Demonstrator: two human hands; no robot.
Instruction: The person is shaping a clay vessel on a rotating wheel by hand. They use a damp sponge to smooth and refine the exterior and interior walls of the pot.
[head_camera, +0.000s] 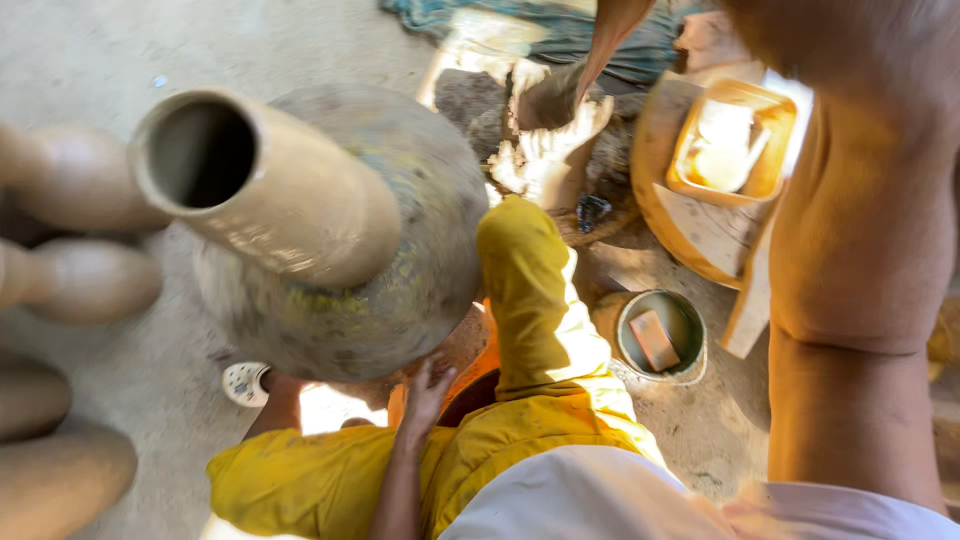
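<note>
A tall wet clay vase (300, 210) with a wide round belly and a long open neck is standing at about ten o'clock from the middle of the view, its blurred surface suggesting it is turning, its mouth pointing up toward the camera. The person's left hand (425, 395) is reaching up at six o'clock of the vase, its fingers (432, 372) spreading open and pressing flat against the underside of the belly, gripping nothing. The right arm (860, 250) is filling the three o'clock side as a large clay-smeared forearm; its hand is lying outside the picture, so I cannot tell how its fingers are standing. The person is wearing yellow trousers (530, 330), one knee rising toward the middle, and one foot in a white shoe (245, 383) is resting on the dirt floor (90, 50) at seven o'clock. At twelve o'clock a lump of grey clay (545, 100) is sitting on a pale heap. At two o'clock a yellow tray (735, 145) is lying on a round wooden board (655, 160). At four o'clock a small round bucket (660, 338) is holding a flat reddish block. Along the nine o'clock edge several finished clay pots (75, 280) are lying blurred, well apart from the hand.
</note>
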